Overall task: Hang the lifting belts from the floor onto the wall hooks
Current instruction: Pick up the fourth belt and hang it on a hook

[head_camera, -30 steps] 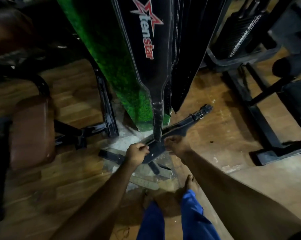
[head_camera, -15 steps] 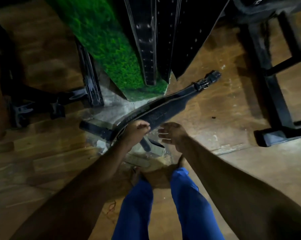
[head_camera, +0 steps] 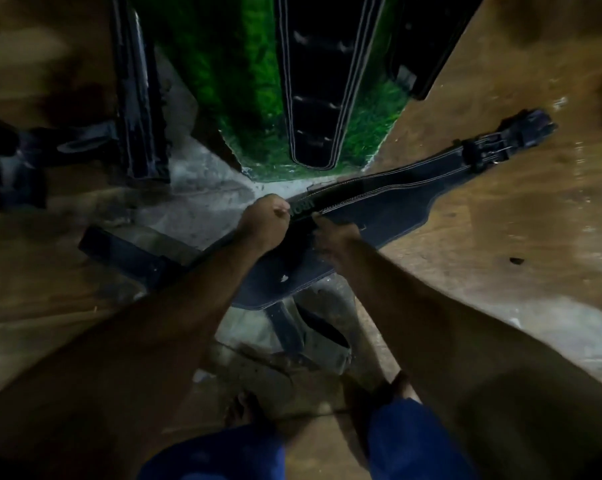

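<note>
A dark lifting belt (head_camera: 389, 199) with white stitching lies across the floor, its metal buckle (head_camera: 490, 150) pointing up right. My left hand (head_camera: 266, 223) grips the belt's upper edge near its wide middle. My right hand (head_camera: 334, 235) holds the same belt just to the right, fingers curled over its edge. A second belt strap (head_camera: 126, 251) runs out to the left on the floor, and another strap (head_camera: 289, 327) lies under the wide belt. Black belts (head_camera: 313, 81) hang down against the green wall (head_camera: 237, 74) above my hands.
A black machine leg (head_camera: 136, 98) stands left of the green wall. The floor is wood-patterned (head_camera: 500, 220) with a bare concrete patch (head_camera: 206, 199) under the belts. My bare feet (head_camera: 244, 410) and blue trouser legs are at the bottom.
The camera has dropped closer to the floor. My right hand, open half a second ago, now holds the belt beside my left hand.
</note>
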